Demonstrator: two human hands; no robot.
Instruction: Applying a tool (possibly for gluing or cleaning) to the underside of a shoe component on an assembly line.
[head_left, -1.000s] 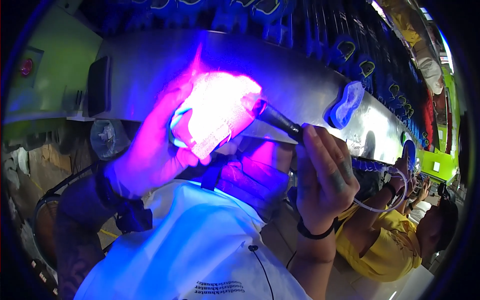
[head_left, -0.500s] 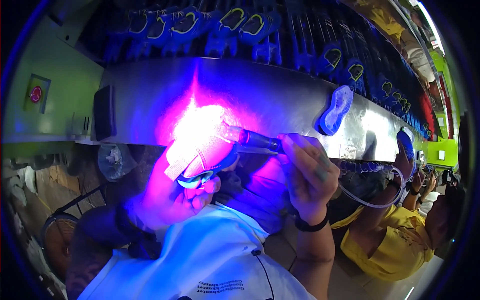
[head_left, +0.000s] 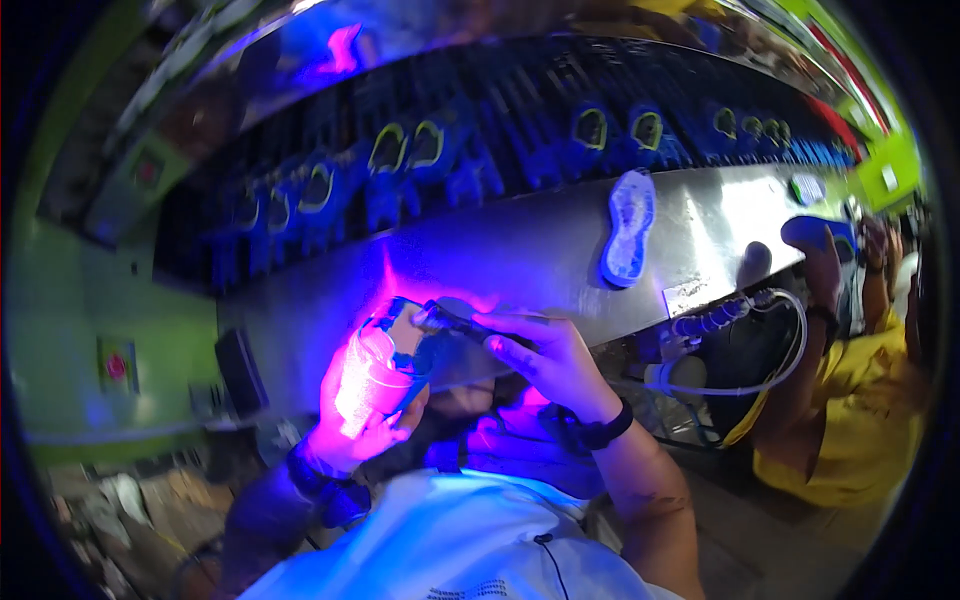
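My left hand, lit pink and blue, grips a shoe upper from below, its fingers wrapped around the near side. The shoe is tilted, and strong light whitens part of its fabric. A dark-handled brush is held between the thumb and fingers of my right hand. The brush's tip meets or nearly meets the far rim of the shoe; I cannot tell whether it touches. Farther right on the metal bench lies a pale shoe sole, apart from both hands.
Behind the bench runs a dark rack with several blue shoes with yellow-lined openings. A black block stands at the bench's left end. To the right, a co-worker in a yellow shirt holds a blue shoe part, near a looped clear hose.
The shoe has turned in my left hand and the brush has moved from its outer fabric to its far rim. My view has shifted, showing more of the rack.
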